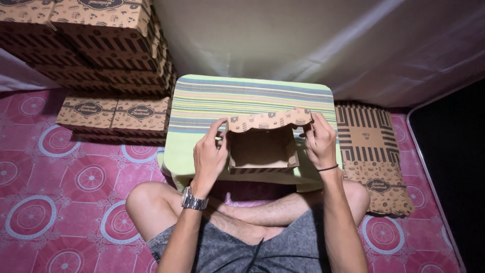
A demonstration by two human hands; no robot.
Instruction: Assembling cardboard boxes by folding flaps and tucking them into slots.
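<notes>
Both hands clamped on cardboard box (262,149), half-folded, sitting on striped bench (202,103) in front of crossed legs. Left hand (208,156) pinches left end of scalloped flap (268,121), right hand (318,141) the right end. Risk IMO: uneven pull → flap creases or tears at fold; walls may splay, box skids off bench edge.
</notes>
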